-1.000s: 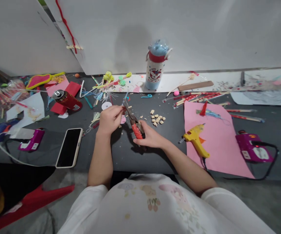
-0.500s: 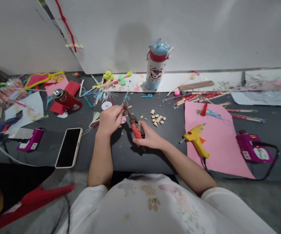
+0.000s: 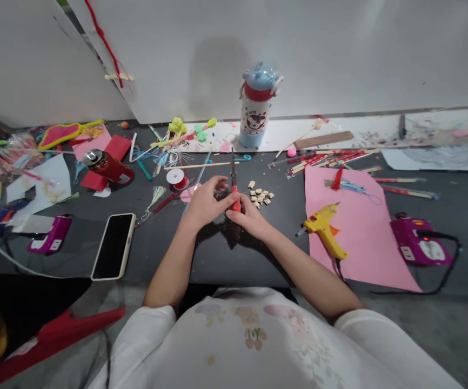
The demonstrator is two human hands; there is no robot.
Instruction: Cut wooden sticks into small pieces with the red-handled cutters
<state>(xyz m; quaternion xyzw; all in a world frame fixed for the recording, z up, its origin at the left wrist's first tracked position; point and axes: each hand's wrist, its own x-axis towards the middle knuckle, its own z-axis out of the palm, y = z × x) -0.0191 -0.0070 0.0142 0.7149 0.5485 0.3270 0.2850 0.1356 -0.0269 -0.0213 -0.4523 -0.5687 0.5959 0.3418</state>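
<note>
Red-handled pliers (image 3: 235, 202) are gripped in my right hand (image 3: 249, 216), their narrow jaws pointing away from me. My left hand (image 3: 208, 202) is beside them, fingers apart and loosely bent, its thumb reaching the red handle. Just beyond the hands lies a thin wooden stick (image 3: 195, 166) on the dark table. A small pile of short cut wooden pieces (image 3: 260, 194) is right of the pliers. Left of my hands are a spool of red thread (image 3: 177, 179) and a pink round piece (image 3: 189, 193), partly under a clear strip.
A bottle (image 3: 256, 108) stands at the back. To the right, a yellow glue gun (image 3: 325, 229) rests on pink paper (image 3: 363, 259) near a purple power socket (image 3: 418, 241). On the left are a phone (image 3: 114, 247) and a tilted red can (image 3: 110, 166).
My left hand has come off the thin piece at the jaws and moved right to the pliers. The pliers have turned to point straight ahead. The wooden stick now lies on the table.
</note>
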